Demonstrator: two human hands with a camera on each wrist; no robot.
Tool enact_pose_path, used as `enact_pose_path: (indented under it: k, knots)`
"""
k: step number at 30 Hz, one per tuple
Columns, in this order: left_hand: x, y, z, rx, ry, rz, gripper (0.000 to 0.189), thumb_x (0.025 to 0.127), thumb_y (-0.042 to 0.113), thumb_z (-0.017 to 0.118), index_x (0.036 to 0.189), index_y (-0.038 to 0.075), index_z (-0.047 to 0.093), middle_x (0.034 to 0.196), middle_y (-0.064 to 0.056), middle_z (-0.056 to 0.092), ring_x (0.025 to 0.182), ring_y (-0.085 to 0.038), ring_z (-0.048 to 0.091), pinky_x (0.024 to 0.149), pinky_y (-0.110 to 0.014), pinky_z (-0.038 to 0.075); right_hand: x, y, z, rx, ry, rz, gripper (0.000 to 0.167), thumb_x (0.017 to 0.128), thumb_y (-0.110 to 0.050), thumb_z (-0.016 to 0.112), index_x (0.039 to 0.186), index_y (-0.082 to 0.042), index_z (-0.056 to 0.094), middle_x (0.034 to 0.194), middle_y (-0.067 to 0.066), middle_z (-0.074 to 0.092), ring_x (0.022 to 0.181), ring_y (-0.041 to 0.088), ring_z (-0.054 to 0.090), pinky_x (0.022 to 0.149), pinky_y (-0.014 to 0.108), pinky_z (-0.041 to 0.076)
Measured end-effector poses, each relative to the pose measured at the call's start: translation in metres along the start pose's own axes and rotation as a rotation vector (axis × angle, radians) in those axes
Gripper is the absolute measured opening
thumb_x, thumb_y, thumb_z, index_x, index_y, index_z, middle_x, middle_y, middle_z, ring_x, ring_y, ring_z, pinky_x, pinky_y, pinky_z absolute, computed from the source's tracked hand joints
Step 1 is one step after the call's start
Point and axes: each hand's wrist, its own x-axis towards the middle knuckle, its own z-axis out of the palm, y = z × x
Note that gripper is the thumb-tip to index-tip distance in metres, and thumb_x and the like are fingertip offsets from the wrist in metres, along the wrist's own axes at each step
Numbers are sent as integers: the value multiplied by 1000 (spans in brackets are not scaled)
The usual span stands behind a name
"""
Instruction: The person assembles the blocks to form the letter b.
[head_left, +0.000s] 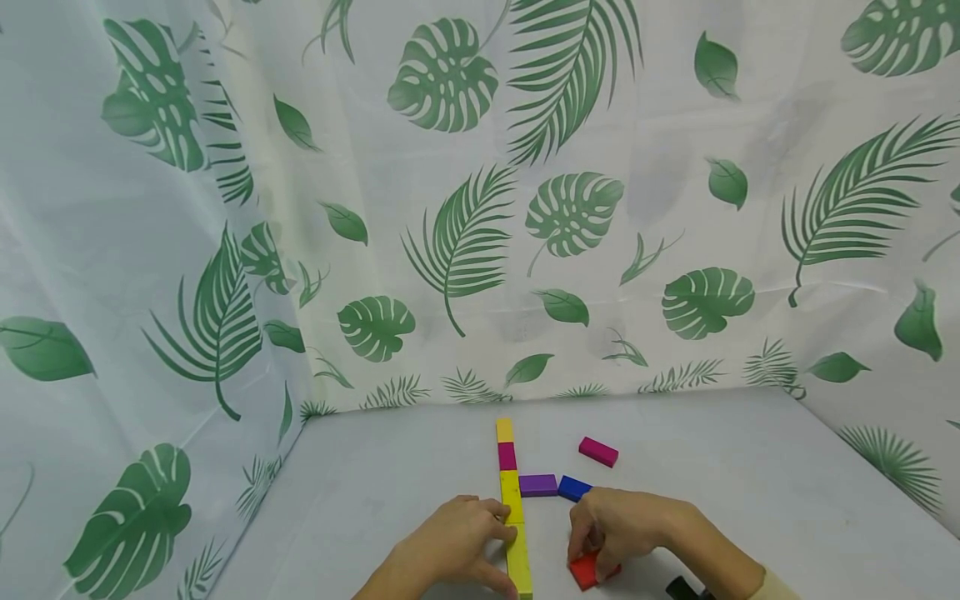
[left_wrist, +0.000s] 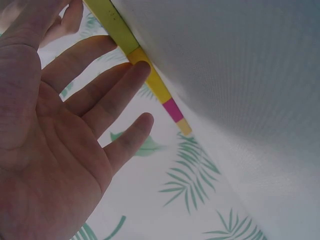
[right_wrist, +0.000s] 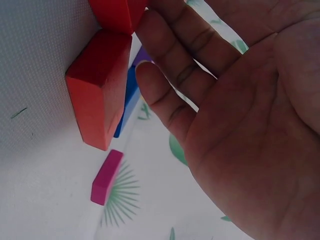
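Note:
A straight row of blocks runs away from me: a yellow block (head_left: 519,571) nearest, another yellow block (head_left: 512,487), a magenta block (head_left: 507,456) and a far yellow block (head_left: 504,430). My left hand (head_left: 453,542) touches the near yellow blocks from the left, its fingers loosely extended in the left wrist view. My right hand (head_left: 630,527) pinches a red block (head_left: 582,573) between thumb and fingers on the table. In the right wrist view, a second red block (right_wrist: 97,92) adjoins the red block (right_wrist: 117,12) at the fingertips.
A purple block (head_left: 538,485) branches right from the row, with a blue block (head_left: 573,488) beyond it. Farther back lies a loose magenta block (head_left: 598,452). Beside the right forearm is a black object (head_left: 681,588). Leaf-print curtains (head_left: 465,358) enclose the white table (head_left: 397,467).

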Motion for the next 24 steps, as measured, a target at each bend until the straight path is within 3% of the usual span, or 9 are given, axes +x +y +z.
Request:
enact_pose_path:
  k: [24]
  knots:
    - [-2,2,-2,-14,-9,-8,60,75,69,81,126,37,76,133,13,69,122,-6,62,113,-44,49,-3,2,0,-22,14,40,28,84,-5,85,99,-29,85,87,-11,67,79,5,59,68,20,52]
